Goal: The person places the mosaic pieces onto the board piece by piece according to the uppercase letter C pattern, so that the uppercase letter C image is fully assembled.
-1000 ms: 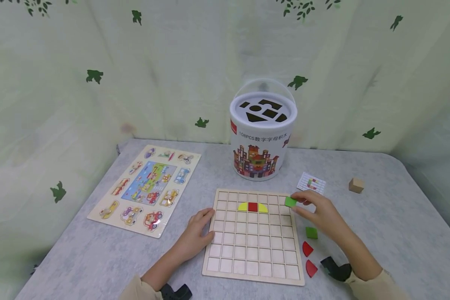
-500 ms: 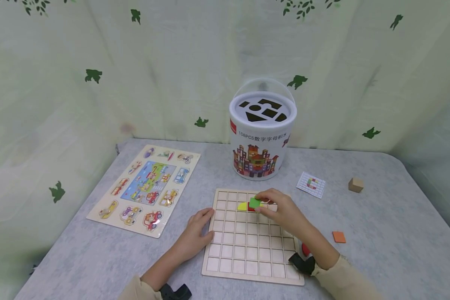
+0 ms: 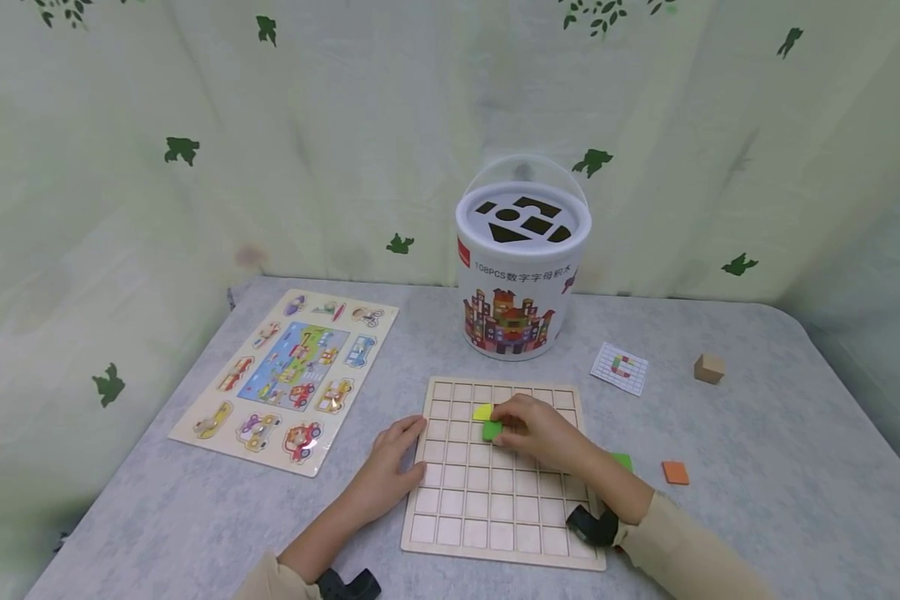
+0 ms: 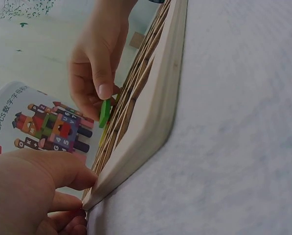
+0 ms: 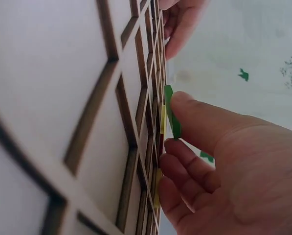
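Observation:
My right hand pinches a green square tile between thumb and fingers over the upper middle of a wooden grid board. In the right wrist view the green tile is tilted, its edge towards the camera. Just behind it on the board is a yellow quarter-round piece; the red and yellow pieces beside that are mostly covered by the fingers. My left hand rests against the board's left edge, thumb and fingers touching the rim, as the left wrist view also shows.
Right of the board lie another green tile, partly behind the right forearm, and an orange tile. Farther back are a printed pattern card, a wooden cube and a white bucket. A picture puzzle lies left.
My right hand has carried the green tile from the board's upper right edge leftwards, then slightly nearer, to below the yellow and red row. My left hand has stayed at the edge.

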